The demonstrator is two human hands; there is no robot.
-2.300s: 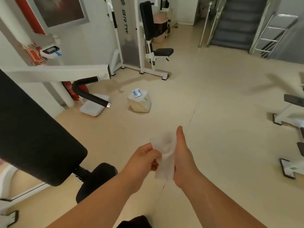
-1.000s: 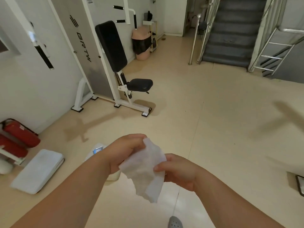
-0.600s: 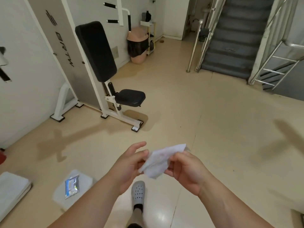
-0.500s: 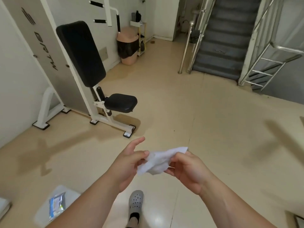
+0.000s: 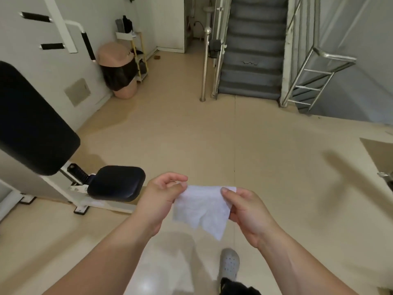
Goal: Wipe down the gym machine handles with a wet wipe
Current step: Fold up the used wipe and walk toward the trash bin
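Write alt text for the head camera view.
The left hand and right hand pinch a white wet wipe spread between them above a beige floor. A white gym machine with black handles stands at left; grey stairs lie ahead.

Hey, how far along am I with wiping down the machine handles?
Done: the wet wipe is out and spread open. In hand: the left hand and right hand pinch its upper corners. Left: all the wiping; the black handle grips at upper left are untouched.

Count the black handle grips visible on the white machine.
3: upper grip, pointing left; lower grip beneath it; slanted grip to their right, beside the bin. Others may be cut off by the frame's left edge.
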